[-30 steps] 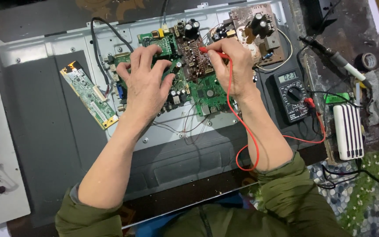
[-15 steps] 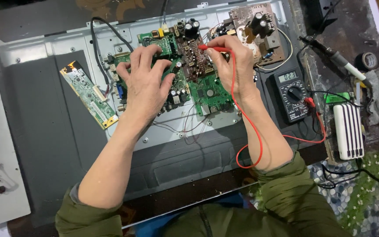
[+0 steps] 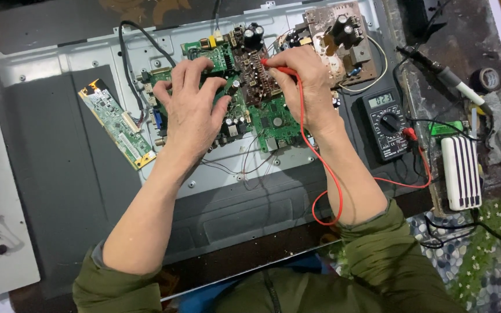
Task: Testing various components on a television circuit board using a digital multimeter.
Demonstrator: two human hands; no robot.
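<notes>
We see grey metal back panel (image 3: 65,174) of flat screen lying across dark workbench (image 3: 30,23). Green main board (image 3: 262,110) sits upper middle, studded with black capacitors. Our left hand (image 3: 189,110) rests spread on its left half, grasping nothing. Our right hand (image 3: 305,87) pinches red probe (image 3: 282,69), tip on board's brown section. Red lead (image 3: 326,185) loops to one black multimeter (image 3: 385,123) just right. We count one long narrow green board (image 3: 117,127) left, one brown board (image 3: 337,35) top right, one white power bank (image 3: 462,171).
</notes>
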